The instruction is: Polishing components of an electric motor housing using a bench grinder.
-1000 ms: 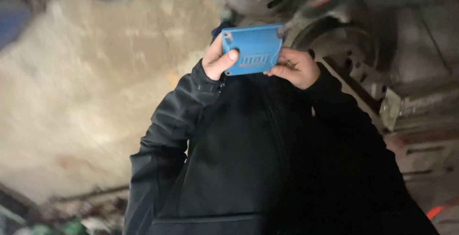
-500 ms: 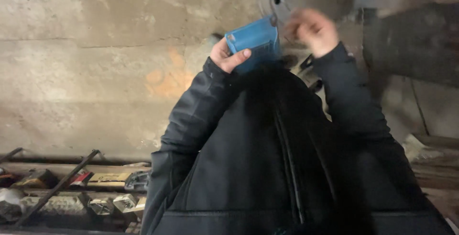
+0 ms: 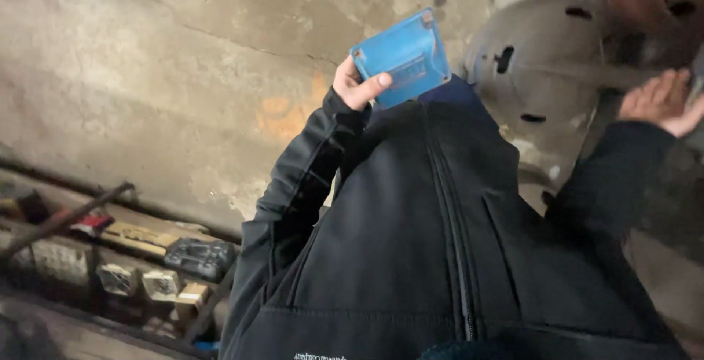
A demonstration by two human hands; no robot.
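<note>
A black zipped jacket (image 3: 440,257) fills the near view. Above it, a blue flat case (image 3: 402,58) is held up in front of the chest by the left hand (image 3: 353,85), thumb pressed on its face, fingers wrapped behind. Further right, the right hand (image 3: 664,102) is stretched out with fingers spread loosely, empty, beside a grey perforated metal disc (image 3: 539,67). A concrete wall (image 3: 183,59) is seen behind.

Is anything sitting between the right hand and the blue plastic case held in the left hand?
Nothing solid visibly lies between them. The left hand grips the blue plastic case by its lower edge, thumb across the front. The right hand is off to the side by the perforated metal disc, with only the dark jacket below the gap.
</note>
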